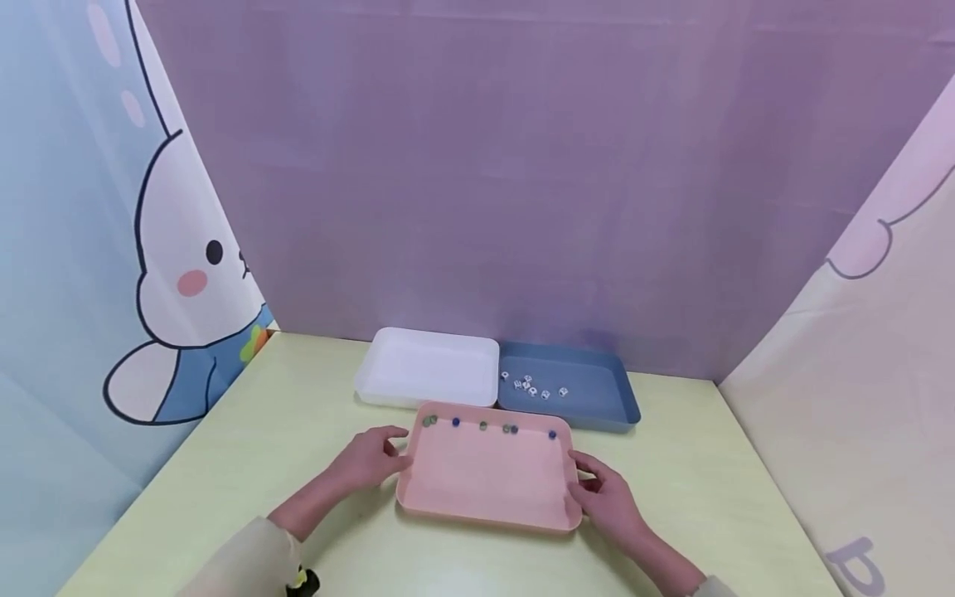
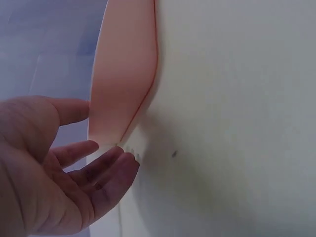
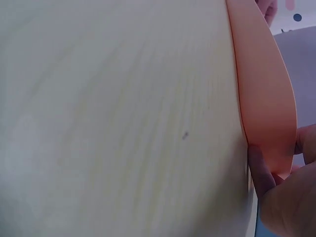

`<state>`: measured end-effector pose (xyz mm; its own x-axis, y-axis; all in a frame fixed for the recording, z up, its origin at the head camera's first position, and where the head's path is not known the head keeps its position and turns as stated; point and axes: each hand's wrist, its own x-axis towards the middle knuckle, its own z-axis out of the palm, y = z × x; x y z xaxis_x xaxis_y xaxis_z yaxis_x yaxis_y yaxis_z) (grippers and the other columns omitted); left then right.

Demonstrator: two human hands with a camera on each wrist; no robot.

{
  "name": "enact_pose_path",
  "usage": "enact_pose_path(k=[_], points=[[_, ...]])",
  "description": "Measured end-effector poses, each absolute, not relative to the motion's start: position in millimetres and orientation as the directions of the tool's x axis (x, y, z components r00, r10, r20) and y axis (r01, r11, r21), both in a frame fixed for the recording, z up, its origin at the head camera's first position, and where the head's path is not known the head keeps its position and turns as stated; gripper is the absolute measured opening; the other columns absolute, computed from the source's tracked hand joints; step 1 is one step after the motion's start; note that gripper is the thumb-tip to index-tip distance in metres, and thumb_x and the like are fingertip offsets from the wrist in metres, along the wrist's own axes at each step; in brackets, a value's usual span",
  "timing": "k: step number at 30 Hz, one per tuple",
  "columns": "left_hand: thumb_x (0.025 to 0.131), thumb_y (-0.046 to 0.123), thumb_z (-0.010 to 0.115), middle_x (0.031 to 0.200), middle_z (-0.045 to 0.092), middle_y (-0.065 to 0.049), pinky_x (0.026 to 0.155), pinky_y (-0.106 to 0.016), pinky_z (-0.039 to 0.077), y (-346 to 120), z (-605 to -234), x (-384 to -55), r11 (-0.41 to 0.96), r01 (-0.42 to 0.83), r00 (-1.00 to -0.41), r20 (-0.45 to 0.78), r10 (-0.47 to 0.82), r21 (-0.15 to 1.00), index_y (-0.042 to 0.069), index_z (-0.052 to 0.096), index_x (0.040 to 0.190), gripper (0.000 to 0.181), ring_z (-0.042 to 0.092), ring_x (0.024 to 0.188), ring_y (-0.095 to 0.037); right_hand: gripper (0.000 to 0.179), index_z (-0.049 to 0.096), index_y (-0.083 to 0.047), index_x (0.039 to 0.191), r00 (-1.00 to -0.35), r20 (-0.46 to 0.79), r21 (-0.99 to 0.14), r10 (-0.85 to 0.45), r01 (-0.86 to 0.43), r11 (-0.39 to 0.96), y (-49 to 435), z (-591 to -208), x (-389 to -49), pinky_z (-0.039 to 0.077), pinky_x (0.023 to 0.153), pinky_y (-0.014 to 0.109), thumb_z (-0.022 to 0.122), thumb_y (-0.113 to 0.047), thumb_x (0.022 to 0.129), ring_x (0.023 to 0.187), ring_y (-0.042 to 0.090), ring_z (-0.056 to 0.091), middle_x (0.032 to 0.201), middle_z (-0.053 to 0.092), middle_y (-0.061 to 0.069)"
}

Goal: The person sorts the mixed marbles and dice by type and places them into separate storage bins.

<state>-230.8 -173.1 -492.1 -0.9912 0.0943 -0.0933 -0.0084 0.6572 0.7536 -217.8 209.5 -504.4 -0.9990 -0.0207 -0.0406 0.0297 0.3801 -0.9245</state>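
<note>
A pink tray (image 1: 488, 477) lies on the table, with several green and blue glass marbles (image 1: 482, 425) along its far side. At its left end is my left hand (image 1: 370, 458). The left wrist view shows that thumb (image 2: 74, 111) touching the tray's rim, while the other fingers curve loosely beside the tray wall (image 2: 123, 64). On the opposite end, my right hand (image 1: 610, 502) pinches the tray's side. In the right wrist view one digit (image 3: 259, 165) presses low on the wall (image 3: 266, 94) and another reaches the rim.
Behind the pink tray stand a white tray (image 1: 429, 369) on the left and a blue tray (image 1: 597, 406) on the right. Several white dice (image 1: 532, 391) lie in the blue one. A purple cloth (image 1: 492, 182) hangs behind the table (image 1: 709, 497), with printed curtains at both sides.
</note>
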Motion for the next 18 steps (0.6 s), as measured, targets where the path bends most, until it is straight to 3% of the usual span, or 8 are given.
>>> enact_pose_path(k=[7,10,18], points=[[0.085,0.021,0.074,0.104,0.069,-0.008,0.075,-0.041,0.052,-170,-473,-249,0.814,0.180,-0.983,0.075,0.166,0.553,0.008,0.071,0.112,0.030,0.063,0.091,-0.024,0.052,0.056,-0.004,0.136,-0.999,-0.042,-0.925,-0.026,0.029,0.378,209,-504,-217,0.057,0.061,0.031,0.066,0.005,0.086,0.088,0.022,0.059,0.118,0.061,0.017],[0.085,0.019,0.073,0.103,0.070,-0.008,0.080,-0.045,0.050,-162,-460,-258,0.844,0.250,-0.968,0.139,0.208,0.474,0.010,0.074,0.106,0.023,0.061,0.095,-0.027,0.052,0.055,-0.003,0.136,-0.999,-0.035,-0.925,-0.029,0.022,0.381,209,-502,-216,0.056,0.061,0.031,0.067,0.006,0.086,0.090,0.023,0.061,0.122,0.061,0.017],[0.083,0.021,0.069,0.094,0.065,-0.002,0.068,-0.045,0.048,-121,-440,-282,0.908,0.313,-0.946,0.178,0.271,0.279,0.023,0.077,0.098,0.017,0.056,0.087,-0.028,0.052,0.055,-0.003,0.136,-1.000,-0.016,-0.915,-0.027,0.003,0.403,211,-507,-218,0.056,0.062,0.030,0.067,0.006,0.086,0.093,0.024,0.062,0.126,0.059,0.017]])
